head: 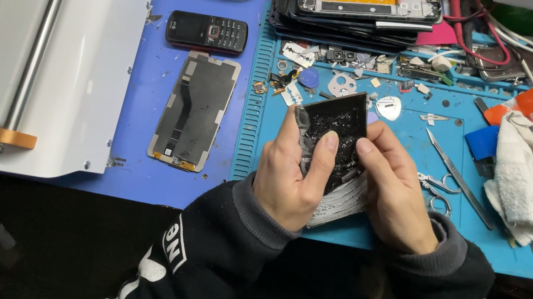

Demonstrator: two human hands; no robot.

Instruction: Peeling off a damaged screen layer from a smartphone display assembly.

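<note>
Both hands are gripping a cracked black phone screen above the blue work mat. The left hand is closing around its left edge, thumb pressing on the glass; the right hand is pinching its right edge with curled fingers. A loose screen panel is lying at nine o'clock from the hands, tweezers at three o'clock, and a stack of phone frames at twelve o'clock.

A phone repair workshop: stacked phone frames, tweezers, blue work mat.
</note>
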